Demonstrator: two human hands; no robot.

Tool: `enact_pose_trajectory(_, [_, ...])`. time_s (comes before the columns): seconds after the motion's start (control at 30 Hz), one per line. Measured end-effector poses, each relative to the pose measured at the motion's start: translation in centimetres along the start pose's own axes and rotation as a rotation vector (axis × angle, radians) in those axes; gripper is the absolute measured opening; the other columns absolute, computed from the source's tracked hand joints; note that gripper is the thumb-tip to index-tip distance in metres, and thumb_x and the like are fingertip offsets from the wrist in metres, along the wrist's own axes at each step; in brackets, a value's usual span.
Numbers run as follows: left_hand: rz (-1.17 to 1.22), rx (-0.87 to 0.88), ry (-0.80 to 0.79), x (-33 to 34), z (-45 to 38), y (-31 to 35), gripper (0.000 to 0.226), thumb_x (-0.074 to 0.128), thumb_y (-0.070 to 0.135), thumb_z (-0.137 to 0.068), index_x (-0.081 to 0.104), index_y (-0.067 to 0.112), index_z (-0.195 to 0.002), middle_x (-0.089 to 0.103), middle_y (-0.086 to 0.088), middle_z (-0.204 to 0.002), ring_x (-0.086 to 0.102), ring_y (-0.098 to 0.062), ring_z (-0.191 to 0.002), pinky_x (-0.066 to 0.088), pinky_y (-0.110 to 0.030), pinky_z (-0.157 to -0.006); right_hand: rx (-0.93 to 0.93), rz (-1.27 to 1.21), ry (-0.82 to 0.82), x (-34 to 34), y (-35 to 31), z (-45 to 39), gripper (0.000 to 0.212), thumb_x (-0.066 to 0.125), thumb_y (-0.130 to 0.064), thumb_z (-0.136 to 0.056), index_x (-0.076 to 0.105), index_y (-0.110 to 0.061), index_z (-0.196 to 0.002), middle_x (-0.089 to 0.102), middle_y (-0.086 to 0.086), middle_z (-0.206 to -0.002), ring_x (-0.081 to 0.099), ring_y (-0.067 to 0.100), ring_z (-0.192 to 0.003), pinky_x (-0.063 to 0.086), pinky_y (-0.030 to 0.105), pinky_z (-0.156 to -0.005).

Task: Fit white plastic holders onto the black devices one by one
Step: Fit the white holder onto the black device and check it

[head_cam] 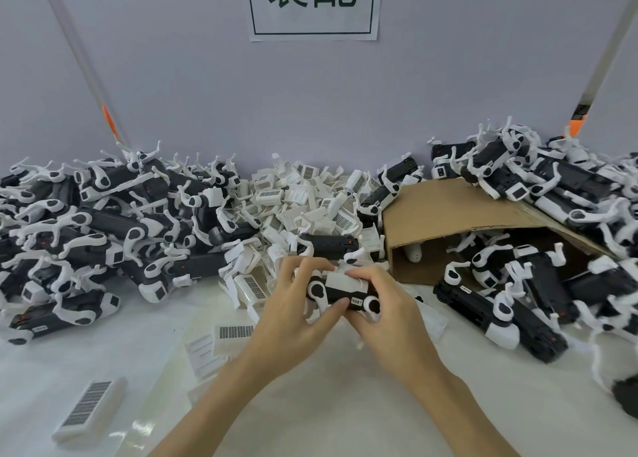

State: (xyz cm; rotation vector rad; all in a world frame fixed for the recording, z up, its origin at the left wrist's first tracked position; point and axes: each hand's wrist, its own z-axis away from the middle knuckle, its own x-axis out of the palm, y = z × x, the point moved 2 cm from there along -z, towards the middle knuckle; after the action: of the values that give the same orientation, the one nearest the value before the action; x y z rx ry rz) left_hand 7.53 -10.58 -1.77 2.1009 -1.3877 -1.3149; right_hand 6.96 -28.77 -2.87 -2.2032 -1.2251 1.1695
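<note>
A black device [340, 292] sits in both hands just above the middle of the table [345, 405], toward its near edge, with a white plastic holder [347, 280] lying against its top face. The left hand [297, 313] curls round the device's left end, thumb along the near side and fingers over the far side. The right hand [383, 313] wraps the right end, its fingertips pressing on the holder; whether the holder is fully seated is hard to tell, since the fingers cover its edge.

Just behind the hands, a heap of loose white holders [303, 201] runs to the table's far edge. At the far left lies a large pile of devices with white arms [103, 222]. To the right, a tipped cardboard box [448, 222] spills more devices [518, 284] toward the right edge. A lone holder with a barcode label [91, 408] rests near the near-left corner. A sign [312, 4] hangs on the wall above.
</note>
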Motion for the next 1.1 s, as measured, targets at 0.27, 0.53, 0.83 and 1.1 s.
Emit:
enact_pose_trajectory(0.27, [-0.004,-0.004,-0.024,0.0,0.0,-0.7,0.034,0.076,0.042,-0.095,0.059,0.038,-0.124,0.042,0.019,-0.123,0.061,-0.013,-0.094,0.045,-0.011,-0.069,-0.004,0.017,0.019,0.2,-0.1,0.1,0.046,0.092,-0.015,-0.078,0.069,-0.022,-0.117,0.071,-0.016,-0.105,0.068,0.002,-0.101,0.055,0.021,-0.083])
enact_pose_trajectory(0.53, [0.085,-0.040,-0.003,0.1,-0.3,-1.1,0.031,0.080,0.038,-0.094,0.061,0.041,-0.118,0.046,0.015,-0.121,0.063,-0.015,-0.096,0.052,-0.018,-0.073,-0.039,0.081,0.055,0.3,-0.5,0.0,0.050,0.092,-0.016,-0.077,0.069,-0.016,-0.122,0.065,-0.009,-0.123,0.063,0.009,-0.120,0.052,0.027,-0.100])
enact_pose_trajectory(0.83, [0.099,-0.024,-0.024,0.1,-0.3,-1.1,0.030,0.081,0.035,-0.093,0.061,0.045,-0.113,0.044,0.017,-0.120,0.061,-0.015,-0.089,0.048,-0.015,-0.066,-0.056,0.129,0.036,-0.1,-0.6,0.0,0.043,0.091,-0.022,-0.080,0.069,-0.015,-0.116,0.064,-0.008,-0.112,0.065,0.018,-0.106,0.056,0.039,-0.085])
enact_pose_trajectory(1.1, [0.043,0.009,0.016,0.3,-0.1,-0.8,0.030,0.080,0.034,-0.094,0.062,0.034,-0.117,0.044,0.015,-0.118,0.058,-0.014,-0.087,0.045,-0.014,-0.064,-0.132,0.137,0.072,0.5,-1.1,0.1,0.042,0.090,-0.006,-0.077,0.069,-0.015,-0.113,0.065,-0.006,-0.112,0.064,0.023,-0.110,0.056,0.045,-0.089])
